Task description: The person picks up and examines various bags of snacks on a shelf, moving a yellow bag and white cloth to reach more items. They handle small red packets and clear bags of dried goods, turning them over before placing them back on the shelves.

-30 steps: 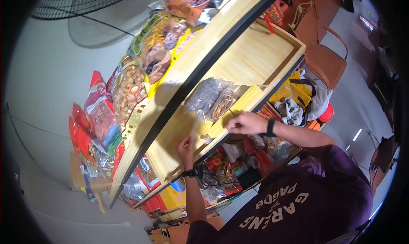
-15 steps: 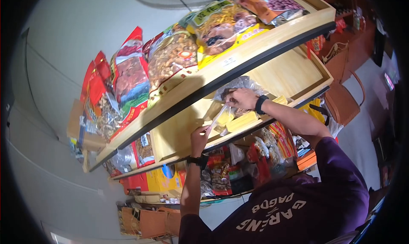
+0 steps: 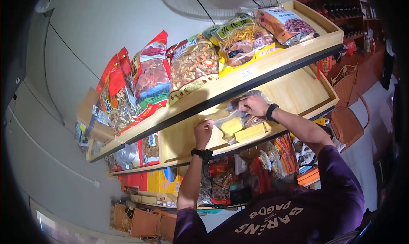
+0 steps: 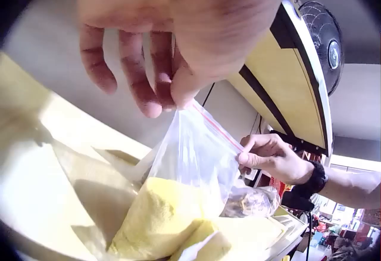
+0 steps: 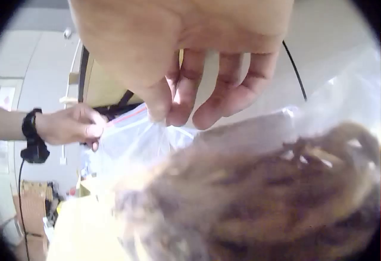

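A clear zip bag (image 4: 199, 145) with a red line along its top hangs between my two hands over the wooden shelf tray (image 3: 174, 148). My left hand (image 3: 203, 134) pinches one top corner between thumb and fingertips. At the opposite corner, my right hand (image 3: 254, 105) does the same, as the right wrist view shows. Yellow powdery contents (image 4: 158, 216) fill the lower part of the bag. Directly below the right hand lies a clear bag of brown dried strips (image 5: 256, 195). A yellow block-shaped pack (image 3: 250, 133) sits at the tray's front edge.
Above the tray runs an upper wooden shelf (image 3: 272, 67) with a black edge, holding several large bags of dried food (image 3: 194, 63). Packed goods (image 3: 221, 182) fill the level below. A wicker chair (image 3: 347, 122) stands at right, a fan (image 4: 324, 47) behind.
The right hand has moved from over the yellow pack to the bag's top corner and now pinches it. The bag's top is now stretched between both hands. The head view has turned.
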A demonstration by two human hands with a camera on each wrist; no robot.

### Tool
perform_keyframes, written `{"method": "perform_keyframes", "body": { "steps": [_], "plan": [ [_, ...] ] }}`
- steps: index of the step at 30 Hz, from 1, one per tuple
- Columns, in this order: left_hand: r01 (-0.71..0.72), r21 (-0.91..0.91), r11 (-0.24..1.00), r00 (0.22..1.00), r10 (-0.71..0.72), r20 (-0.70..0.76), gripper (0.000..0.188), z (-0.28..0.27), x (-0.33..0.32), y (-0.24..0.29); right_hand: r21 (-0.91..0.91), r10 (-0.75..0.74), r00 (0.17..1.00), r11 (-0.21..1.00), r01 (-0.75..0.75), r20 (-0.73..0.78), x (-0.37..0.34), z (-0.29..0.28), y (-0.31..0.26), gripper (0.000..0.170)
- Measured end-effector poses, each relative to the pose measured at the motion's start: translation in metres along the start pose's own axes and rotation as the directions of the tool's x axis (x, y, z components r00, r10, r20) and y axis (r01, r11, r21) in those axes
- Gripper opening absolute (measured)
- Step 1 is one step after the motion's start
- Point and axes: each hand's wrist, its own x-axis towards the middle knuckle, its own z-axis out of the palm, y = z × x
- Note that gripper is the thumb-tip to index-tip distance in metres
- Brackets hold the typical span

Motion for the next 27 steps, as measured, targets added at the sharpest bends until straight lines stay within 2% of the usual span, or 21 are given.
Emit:
{"method": "perform_keyframes", "body": {
  "steps": [1, 2, 5, 6, 9, 10, 13, 14, 15, 18, 19, 20, 21, 23, 24, 25, 26, 27],
  "plan": [
    [0.004, -0.093, 0.996, 0.999, -0.009, -0.044, 0.018, 0.0, 0.005, 0.003, 0.024, 0.009, 0.999, 1.0, -0.008, -0.045, 0.001, -0.002, -0.005, 0.015],
    [0.069, -0.226, 0.972, 0.992, -0.091, -0.087, 0.017, -0.001, 0.004, 0.005, 0.085, 0.049, 0.996, 0.995, -0.043, -0.076, 0.002, -0.003, -0.011, 0.017],
    [0.083, -0.216, 0.973, 0.989, -0.107, -0.102, 0.017, -0.016, 0.004, 0.031, 0.168, 0.066, 0.994, 0.984, -0.051, -0.082, 0.003, -0.003, -0.021, 0.019],
    [0.022, -0.087, 0.996, 0.994, -0.031, -0.104, 0.017, -0.023, 0.0, 0.042, 0.192, -0.055, 0.986, 0.978, 0.085, -0.156, 0.002, -0.001, -0.021, 0.022],
    [0.069, 0.004, 0.998, 0.989, -0.068, -0.129, 0.015, -0.045, -0.034, 0.074, 0.212, -0.099, 0.988, 0.969, 0.123, -0.122, -0.016, -0.024, -0.059, 0.02],
    [0.086, -0.072, 0.994, 0.988, -0.095, -0.126, 0.015, -0.049, -0.043, 0.082, 0.223, -0.137, 0.982, 0.961, 0.164, -0.131, -0.019, -0.023, -0.066, 0.017],
    [0.167, -0.191, 0.967, 0.98, -0.184, -0.071, 0.014, -0.058, -0.073, 0.092, 0.324, -0.076, 0.997, 0.943, 0.08, -0.025, -0.025, -0.01, -0.075, 0.011],
    [0.181, -0.045, 0.982, 0.981, -0.184, -0.061, 0.015, -0.066, -0.091, 0.097, 0.213, -0.319, 0.929, 0.91, 0.355, -0.186, -0.03, 0.001, -0.076, 0.01],
    [0.216, -0.249, 0.944, 0.966, -0.244, -0.084, 0.014, -0.069, -0.107, 0.107, 0.122, -0.396, 0.892, 0.896, 0.427, -0.216, -0.045, -0.021, -0.105, 0.009],
    [0.208, -0.104, 0.972, 0.975, -0.215, -0.06, 0.012, -0.083, -0.149, 0.104, 0.246, -0.297, 0.945, 0.914, 0.322, -0.134, -0.071, 0.0, -0.117, 0.007],
    [0.205, -0.046, 0.978, 0.978, -0.206, -0.035, 0.011, -0.079, -0.158, 0.097, 0.305, -0.23, 0.971, 0.922, 0.237, -0.059, -0.079, 0.016, -0.111, 0.009],
    [0.279, -0.063, 0.958, 0.96, -0.277, 0.04, 0.012, -0.076, -0.168, 0.098, 0.372, -0.2, 0.978, 0.913, 0.166, 0.053, -0.086, 0.03, -0.106, 0.01],
    [0.315, -0.073, 0.946, 0.949, -0.313, 0.034, 0.012, -0.073, -0.19, 0.092, 0.431, -0.175, 0.971, 0.898, 0.091, 0.161, -0.092, 0.041, -0.102, 0.01],
    [0.351, -0.095, 0.931, 0.936, -0.35, 0.027, 0.011, -0.065, -0.224, 0.068, 0.418, -0.198, 0.962, 0.902, 0.104, 0.188, -0.113, 0.057, -0.103, 0.013],
    [0.441, -0.104, 0.892, 0.898, -0.437, 0.053, 0.011, -0.058, -0.236, 0.067, 0.414, -0.202, 0.964, 0.903, 0.114, 0.173, -0.124, 0.074, -0.102, 0.013],
    [0.469, -0.101, 0.878, 0.883, -0.465, 0.059, 0.01, -0.05, -0.255, 0.06, 0.413, -0.205, 0.963, 0.903, 0.117, 0.175, -0.138, 0.093, -0.1, 0.013],
    [0.492, -0.099, 0.865, 0.871, -0.488, 0.063, 0.01, -0.041, -0.27, 0.047, 0.389, -0.267, 0.937, 0.906, 0.165, 0.224, -0.147, 0.109, -0.095, 0.012],
    [0.498, -0.094, 0.862, 0.867, -0.494, 0.064, 0.01, -0.036, -0.274, 0.038, 0.362, -0.281, 0.939, 0.911, 0.196, 0.2, -0.15, 0.117, -0.092, 0.012]
  ]
}}
